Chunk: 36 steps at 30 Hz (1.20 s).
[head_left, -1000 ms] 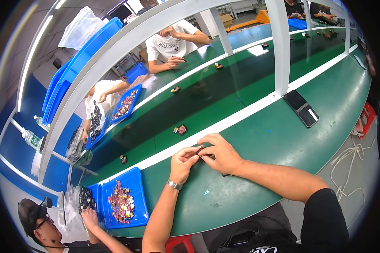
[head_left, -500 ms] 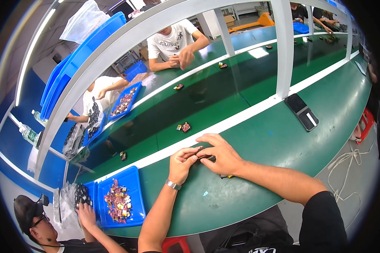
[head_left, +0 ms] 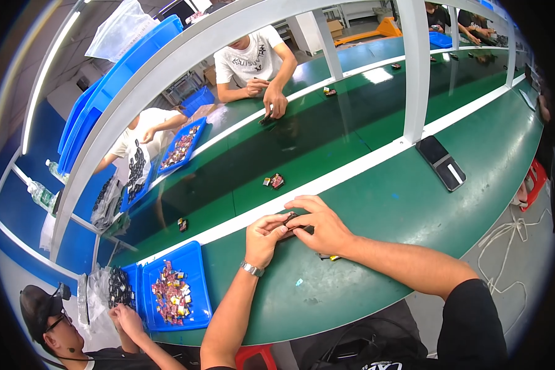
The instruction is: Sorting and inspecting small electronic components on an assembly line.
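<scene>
Between the fingertips of both hands is a small dark part, mostly covered, so its kind cannot be made out. My left hand, with a metal watch on its wrist, pinches it from the left. The fingers of my right hand curl over it from the right. A small black and yellow piece lies on the green table, partly hidden beneath my right wrist. Beyond my hands, a small cluster of red and yellow pieces rides on the dark green conveyor belt.
A blue tray of red, yellow and white pieces stands left, beside a co-worker's hands. A white rail and post border the belt. A dark flat device lies right. Another person's hand reaches over the belt.
Pieces on the belt have shifted slightly right. The person across has lowered a hand to a piece on the belt. The co-worker's hands at left have drawn together. My hands have barely moved.
</scene>
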Tool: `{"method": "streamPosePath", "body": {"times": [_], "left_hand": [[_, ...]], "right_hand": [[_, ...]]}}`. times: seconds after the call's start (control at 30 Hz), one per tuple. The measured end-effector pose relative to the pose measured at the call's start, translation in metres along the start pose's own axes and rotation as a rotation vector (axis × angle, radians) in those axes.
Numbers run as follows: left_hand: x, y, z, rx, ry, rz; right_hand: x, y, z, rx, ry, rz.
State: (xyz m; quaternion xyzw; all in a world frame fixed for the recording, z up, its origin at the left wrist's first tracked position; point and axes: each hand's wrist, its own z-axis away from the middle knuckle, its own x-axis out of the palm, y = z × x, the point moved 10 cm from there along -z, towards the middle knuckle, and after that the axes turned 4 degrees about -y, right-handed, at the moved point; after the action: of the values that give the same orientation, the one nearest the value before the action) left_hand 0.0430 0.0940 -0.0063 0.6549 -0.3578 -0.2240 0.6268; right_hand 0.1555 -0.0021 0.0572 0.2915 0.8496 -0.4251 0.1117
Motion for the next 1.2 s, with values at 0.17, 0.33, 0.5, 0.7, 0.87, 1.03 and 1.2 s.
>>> {"method": "streamPosePath", "body": {"times": [0.17,0.33,0.5,0.7,0.87,1.03,1.2], "left_hand": [[0.002,0.002,-0.001,0.003,0.024,0.026],[0.0,0.003,0.0,-0.038,0.069,0.032],[0.001,0.004,0.0,-0.053,0.055,0.019],[0.002,0.004,0.0,-0.069,0.035,0.013],[0.004,0.003,0.0,-0.093,0.015,0.015],[0.004,0.003,0.0,-0.098,0.034,0.008],[0.008,0.005,-0.001,-0.092,0.034,0.006]], "right_hand": [[0.0,-0.003,-0.004,0.01,-0.068,0.001],[-0.006,-0.013,-0.008,-0.051,-0.052,0.08],[-0.008,-0.027,-0.011,-0.156,-0.019,0.222],[-0.003,-0.029,-0.01,-0.158,-0.057,0.292],[-0.001,-0.031,-0.008,-0.16,-0.02,0.356],[-0.002,-0.035,-0.008,-0.191,0.025,0.398],[-0.002,-0.036,-0.004,-0.297,0.078,0.454]]}}
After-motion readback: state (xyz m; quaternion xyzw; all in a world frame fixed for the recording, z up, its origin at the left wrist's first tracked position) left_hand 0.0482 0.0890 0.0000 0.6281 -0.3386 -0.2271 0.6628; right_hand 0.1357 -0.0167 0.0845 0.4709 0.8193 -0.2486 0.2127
